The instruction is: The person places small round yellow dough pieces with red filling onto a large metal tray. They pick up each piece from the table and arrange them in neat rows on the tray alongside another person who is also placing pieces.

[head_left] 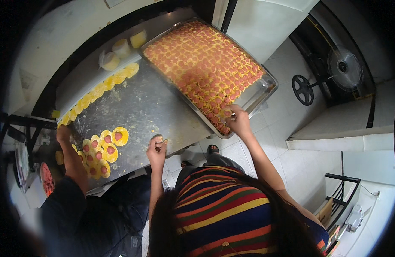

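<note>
My right hand (239, 121) is over the near corner of a big metal tray (271, 84), its fingertips pinched at a small yellow dumpling. Rows of open-topped dumplings (206, 55) with pink meat filling cover most of the tray. My left hand (156, 150) hovers by the table's near edge with curled fingers; what they hold, if anything, cannot be made out. Left of it, several round yellow wrappers with dabs of pink meat (110, 150) lie on the floury steel table (137, 107). A co-worker's hand (64, 133) reaches to the row of bare wrappers (101, 88) along the far left.
Tubs (121, 48) of pale and yellow contents stand at the table's back. A bowl of pink meat (47, 179) is beside the co-worker at left. To the right are a tiled floor (276, 124), a white ledge (334, 143) and a standing fan (344, 68).
</note>
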